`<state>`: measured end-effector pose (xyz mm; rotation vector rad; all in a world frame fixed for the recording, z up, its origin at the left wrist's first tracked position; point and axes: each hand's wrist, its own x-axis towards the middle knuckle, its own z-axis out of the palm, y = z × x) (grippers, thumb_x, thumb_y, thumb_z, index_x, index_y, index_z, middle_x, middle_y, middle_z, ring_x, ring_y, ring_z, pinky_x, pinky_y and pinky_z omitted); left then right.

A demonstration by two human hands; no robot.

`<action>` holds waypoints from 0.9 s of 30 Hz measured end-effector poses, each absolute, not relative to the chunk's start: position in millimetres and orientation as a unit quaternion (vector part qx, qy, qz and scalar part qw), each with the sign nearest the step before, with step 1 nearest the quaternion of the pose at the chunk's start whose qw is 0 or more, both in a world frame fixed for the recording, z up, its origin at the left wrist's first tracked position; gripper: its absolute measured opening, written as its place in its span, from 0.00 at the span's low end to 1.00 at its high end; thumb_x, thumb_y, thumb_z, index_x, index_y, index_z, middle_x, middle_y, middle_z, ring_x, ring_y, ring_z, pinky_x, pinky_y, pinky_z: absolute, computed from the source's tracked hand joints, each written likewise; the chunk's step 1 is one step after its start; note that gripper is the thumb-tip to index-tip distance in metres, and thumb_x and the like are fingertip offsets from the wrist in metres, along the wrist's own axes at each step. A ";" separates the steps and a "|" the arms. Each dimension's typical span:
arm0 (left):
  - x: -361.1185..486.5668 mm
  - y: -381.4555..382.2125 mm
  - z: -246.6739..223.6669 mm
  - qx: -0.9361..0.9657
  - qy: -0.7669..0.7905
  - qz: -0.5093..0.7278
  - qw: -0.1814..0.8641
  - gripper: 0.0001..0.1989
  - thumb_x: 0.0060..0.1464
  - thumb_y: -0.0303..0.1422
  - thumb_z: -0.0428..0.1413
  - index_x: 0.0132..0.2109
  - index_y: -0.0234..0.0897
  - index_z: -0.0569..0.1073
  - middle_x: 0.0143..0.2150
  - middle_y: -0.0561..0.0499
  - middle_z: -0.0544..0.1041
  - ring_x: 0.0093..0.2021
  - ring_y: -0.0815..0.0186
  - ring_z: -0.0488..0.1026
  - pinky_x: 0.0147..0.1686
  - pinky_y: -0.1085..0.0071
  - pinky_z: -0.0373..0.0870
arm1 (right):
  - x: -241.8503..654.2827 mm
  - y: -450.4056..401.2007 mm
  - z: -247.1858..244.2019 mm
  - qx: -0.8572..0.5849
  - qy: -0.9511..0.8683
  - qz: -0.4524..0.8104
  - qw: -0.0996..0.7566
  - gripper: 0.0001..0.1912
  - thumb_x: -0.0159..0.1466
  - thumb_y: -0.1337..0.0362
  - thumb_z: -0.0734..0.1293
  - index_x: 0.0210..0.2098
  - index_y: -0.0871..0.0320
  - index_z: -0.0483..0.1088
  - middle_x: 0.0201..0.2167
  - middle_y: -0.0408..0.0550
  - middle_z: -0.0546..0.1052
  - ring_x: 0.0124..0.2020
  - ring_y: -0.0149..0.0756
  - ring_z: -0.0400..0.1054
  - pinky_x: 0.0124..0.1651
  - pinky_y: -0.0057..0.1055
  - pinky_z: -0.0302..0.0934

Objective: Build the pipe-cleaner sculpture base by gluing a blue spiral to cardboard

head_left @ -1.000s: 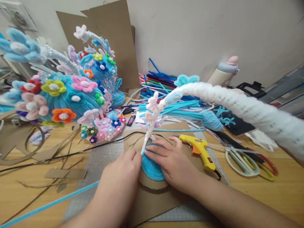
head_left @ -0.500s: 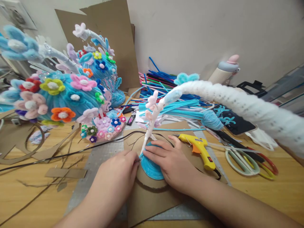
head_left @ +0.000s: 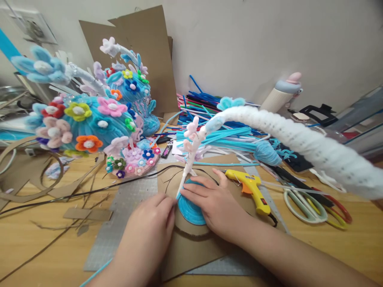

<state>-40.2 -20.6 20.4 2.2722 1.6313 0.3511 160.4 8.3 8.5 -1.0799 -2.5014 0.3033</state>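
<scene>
On a cardboard sheet (head_left: 191, 259) lies a flat blue disc (head_left: 190, 213) of coiled pipe cleaner, set on a round cardboard base. My left hand (head_left: 154, 217) is closed in a pinch at the disc's left edge, on a blue pipe cleaner (head_left: 97, 273) whose loose length shows below my forearm. The pinched spot is hidden by the fingers. My right hand (head_left: 214, 203) lies with fingers stretched out flat over the disc's right side. A white wrapped stem (head_left: 190, 159) with pale pink flowers rises behind the disc and joins a thick, white arched piece (head_left: 269, 119).
A yellow glue gun (head_left: 254, 189) lies right of my right hand, with scissors (head_left: 305, 205) beyond. Pipe cleaners (head_left: 221, 135) are piled behind. Flower-covered blue models (head_left: 92, 127) stand at left. A black cable (head_left: 89, 189) crosses the table, near cardboard scraps (head_left: 88, 214).
The view has shifted slightly, so things at left sit further right. A blue pipe cleaner length now shows below my left forearm. My right hand stays on the disc.
</scene>
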 end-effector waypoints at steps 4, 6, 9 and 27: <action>-36.9 -24.1 16.2 0.800 0.569 0.125 0.143 0.10 0.60 0.23 0.51 0.42 0.36 0.76 0.35 0.49 0.74 0.36 0.58 0.72 0.37 0.60 0.70 | 159.2 8.4 8.3 -0.386 -0.895 0.104 0.196 0.20 0.64 0.70 0.61 0.54 0.46 0.66 0.55 0.36 0.73 0.60 0.37 0.58 0.64 0.52 0.20; -35.1 -26.0 14.4 0.803 0.569 0.125 0.125 0.10 0.60 0.23 0.51 0.42 0.36 0.76 0.35 0.48 0.74 0.36 0.58 0.72 0.37 0.60 0.70 | 158.7 8.5 8.2 -0.385 -0.896 0.103 0.197 0.20 0.64 0.70 0.61 0.54 0.47 0.66 0.54 0.36 0.73 0.61 0.37 0.57 0.64 0.52 0.19; -32.8 -29.7 12.1 0.807 0.570 0.117 0.101 0.10 0.59 0.21 0.50 0.40 0.35 0.76 0.34 0.48 0.73 0.35 0.58 0.71 0.36 0.61 0.70 | 158.7 8.7 9.2 -0.382 -0.896 0.107 0.201 0.19 0.64 0.70 0.61 0.53 0.47 0.66 0.54 0.36 0.74 0.61 0.38 0.58 0.64 0.53 0.19; -30.1 -33.9 14.9 0.803 0.574 0.112 0.110 0.10 0.59 0.21 0.49 0.37 0.35 0.74 0.34 0.48 0.73 0.34 0.58 0.71 0.35 0.60 0.71 | 159.5 7.2 9.7 -0.358 -0.913 0.083 0.179 0.21 0.63 0.70 0.61 0.54 0.46 0.66 0.54 0.42 0.73 0.62 0.39 0.56 0.64 0.56 0.17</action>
